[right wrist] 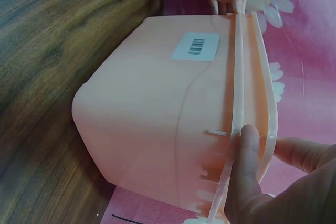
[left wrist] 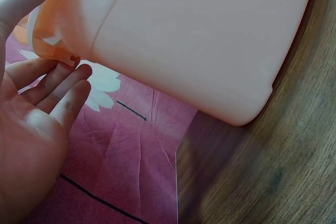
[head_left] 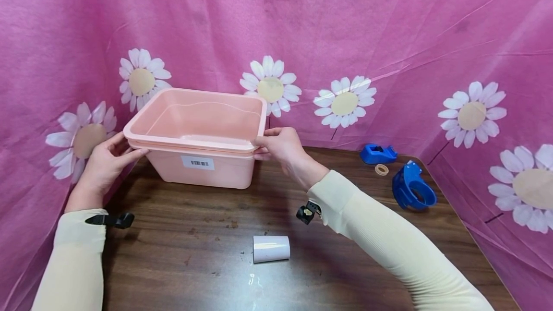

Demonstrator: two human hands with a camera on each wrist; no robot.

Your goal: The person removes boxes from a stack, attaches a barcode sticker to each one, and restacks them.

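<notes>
A pink plastic bin sits nested in a second pink bin, which carries a barcode label on its front. Their two rims show as separate edges, slightly apart in the right wrist view. At the left end, my left hand grips the rim, thumb along the front corner and fingertips beneath the edge. My right hand pinches the rim at the right end, thumb against the edge. Which of the two rims each hand bears on is hard to tell.
A white cylinder lies on the brown wooden table near the front. At the right stand a small blue tape dispenser, a tan ring and a larger blue tape holder. Pink flowered cloth hangs behind and at both sides.
</notes>
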